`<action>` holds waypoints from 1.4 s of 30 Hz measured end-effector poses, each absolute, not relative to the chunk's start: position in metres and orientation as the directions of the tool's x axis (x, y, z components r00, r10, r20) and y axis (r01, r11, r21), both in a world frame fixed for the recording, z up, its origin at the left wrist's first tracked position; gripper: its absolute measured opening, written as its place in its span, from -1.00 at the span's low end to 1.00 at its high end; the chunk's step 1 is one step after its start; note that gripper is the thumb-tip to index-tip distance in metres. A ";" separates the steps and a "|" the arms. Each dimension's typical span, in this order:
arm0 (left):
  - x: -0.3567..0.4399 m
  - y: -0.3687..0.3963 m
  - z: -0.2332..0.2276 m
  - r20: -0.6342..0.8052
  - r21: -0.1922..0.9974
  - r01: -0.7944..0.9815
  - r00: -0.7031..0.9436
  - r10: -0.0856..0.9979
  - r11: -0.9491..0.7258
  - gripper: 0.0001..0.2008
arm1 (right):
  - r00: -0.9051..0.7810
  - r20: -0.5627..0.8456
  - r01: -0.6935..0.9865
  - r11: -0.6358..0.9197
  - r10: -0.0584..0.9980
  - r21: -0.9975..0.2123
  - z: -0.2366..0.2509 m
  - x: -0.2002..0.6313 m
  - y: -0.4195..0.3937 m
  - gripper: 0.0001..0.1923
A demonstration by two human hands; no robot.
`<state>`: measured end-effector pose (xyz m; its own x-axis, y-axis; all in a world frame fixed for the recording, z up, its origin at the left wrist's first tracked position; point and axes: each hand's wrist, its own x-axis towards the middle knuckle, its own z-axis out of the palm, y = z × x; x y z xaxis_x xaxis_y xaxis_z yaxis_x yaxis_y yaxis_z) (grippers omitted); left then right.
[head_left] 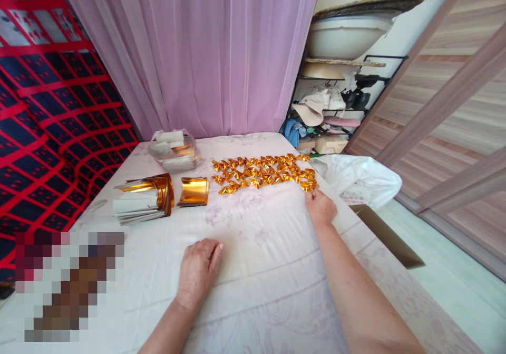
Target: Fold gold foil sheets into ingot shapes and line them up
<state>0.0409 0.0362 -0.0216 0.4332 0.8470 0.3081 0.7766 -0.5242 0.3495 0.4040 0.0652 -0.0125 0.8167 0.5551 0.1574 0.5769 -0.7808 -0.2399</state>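
My right hand (319, 208) reaches to the near right corner of the spread of folded gold paper pieces (263, 172) on the bed (253, 269), fingertips curled at the nearest piece (309, 185), though I cannot tell whether I am pinching it or only touching. My left hand (196, 272) lies flat and released on the sheet, holding nothing. A careless sweep could scatter the rows or nudge pieces off the bed's edge towards the white plastic bag (359, 177).
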 end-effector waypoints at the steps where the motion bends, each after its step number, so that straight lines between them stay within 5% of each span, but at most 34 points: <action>1: 0.041 0.036 -0.022 0.312 0.348 0.777 0.432 0.846 -0.525 -0.61 | 0.814 0.158 0.581 -0.778 0.559 -0.237 -0.012 0.404 0.066 -0.62; 29: 0.039 0.037 -0.026 0.345 0.346 0.766 0.434 0.832 -0.543 -0.61 | 0.805 0.140 0.592 -0.775 0.576 -0.219 -0.016 0.411 0.069 -0.61; 42: 0.042 0.036 -0.025 0.323 0.399 0.763 0.402 0.857 -0.508 -0.63 | 0.525 0.209 0.850 -0.496 0.825 -0.177 -0.011 0.368 0.051 -0.64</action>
